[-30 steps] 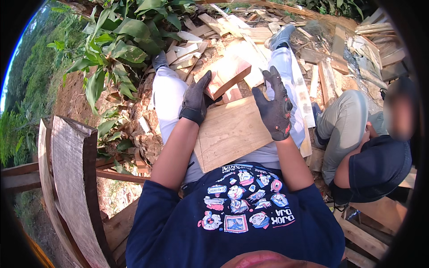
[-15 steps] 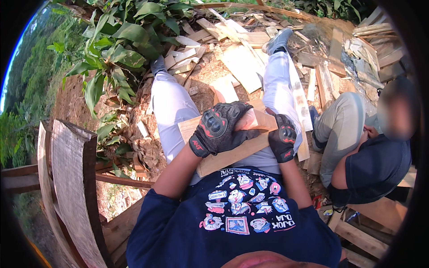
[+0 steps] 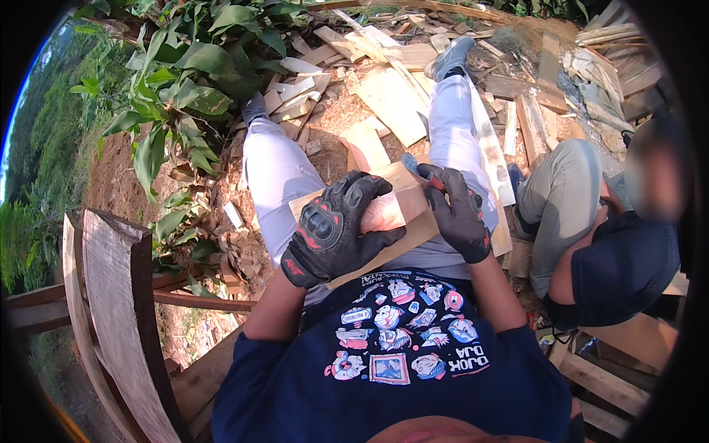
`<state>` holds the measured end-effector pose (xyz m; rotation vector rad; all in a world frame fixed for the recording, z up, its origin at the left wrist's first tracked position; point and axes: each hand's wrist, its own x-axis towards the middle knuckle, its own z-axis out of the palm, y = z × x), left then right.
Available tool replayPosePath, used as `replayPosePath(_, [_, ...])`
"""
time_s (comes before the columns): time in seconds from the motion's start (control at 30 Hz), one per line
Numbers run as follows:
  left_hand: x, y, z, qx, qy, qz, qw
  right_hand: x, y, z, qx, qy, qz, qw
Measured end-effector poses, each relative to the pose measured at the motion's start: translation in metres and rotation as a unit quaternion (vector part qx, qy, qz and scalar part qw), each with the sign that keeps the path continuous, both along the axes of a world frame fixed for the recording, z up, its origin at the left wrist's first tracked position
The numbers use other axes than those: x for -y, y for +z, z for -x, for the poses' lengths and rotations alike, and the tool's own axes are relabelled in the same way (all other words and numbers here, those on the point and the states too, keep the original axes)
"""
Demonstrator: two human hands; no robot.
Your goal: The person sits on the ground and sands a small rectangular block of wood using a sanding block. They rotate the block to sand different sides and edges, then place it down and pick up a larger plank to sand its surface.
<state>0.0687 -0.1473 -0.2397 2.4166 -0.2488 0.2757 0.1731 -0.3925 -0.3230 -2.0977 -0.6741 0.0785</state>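
Note:
My left hand (image 3: 325, 229), in a black glove with a hard knuckle guard, is closed around a pale wooden block (image 3: 384, 214). The block has a pinkish, curved face and rests on a flat board (image 3: 415, 231) lying across my lap. At the block's right end is my right hand (image 3: 461, 215), also gloved, its fingers pinched together. From those fingers a small blue-grey piece with a rounded end (image 3: 409, 162) sticks out toward the far side. The rest of that piece is hidden, so its kind does not show.
Wood offcuts (image 3: 391, 103) and chips litter the ground beyond my legs. Leafy plants (image 3: 199, 74) grow at the far left. An upright thick plank (image 3: 114, 273) stands at my left. Another person (image 3: 613, 258) sits close on my right, beside stacked boards (image 3: 602, 384).
My right hand has lifted and turned at the block's end, and the blue-grey piece now shows. My left hand has shifted slightly left and nearer, uncovering more of the block.

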Motion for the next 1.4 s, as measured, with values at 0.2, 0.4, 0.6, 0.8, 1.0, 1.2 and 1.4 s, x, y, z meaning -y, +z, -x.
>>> replayPosePath(0.2, [0.004, 0.001, -0.001, -0.142, 0.008, 0.015, 0.99, -0.008, -0.003, 0.007, 0.063, -0.027, -0.026, 0.997])
replayPosePath(0.4, [0.009, -0.008, 0.006, -0.106, 0.017, -0.038, 0.993, -0.003, 0.009, 0.018, 0.126, 0.074, -0.04, 0.988])
replayPosePath(0.6, [0.015, -0.026, 0.003, -0.095, -0.001, -0.053, 0.994, -0.013, 0.072, 0.033, 0.116, 0.12, -0.1, 0.981])
replayPosePath(0.8, [0.023, -0.02, -0.008, -0.018, 0.001, -0.05, 0.999, 0.007, -0.023, 0.002, 0.037, 0.028, 0.026, 0.999])
replayPosePath(1.0, [0.02, -0.025, -0.009, -0.045, -0.004, -0.028, 0.999, -0.008, 0.057, 0.032, 0.185, 0.062, -0.03, 0.98])
replayPosePath(1.2, [0.026, -0.018, -0.004, -0.065, 0.048, -0.052, 0.995, -0.01, 0.004, 0.008, 0.077, 0.047, -0.058, 0.994])
replayPosePath(1.4, [0.02, -0.031, 0.0, -0.058, -0.024, -0.071, 0.995, -0.011, 0.063, 0.027, 0.158, 0.084, -0.019, 0.984])
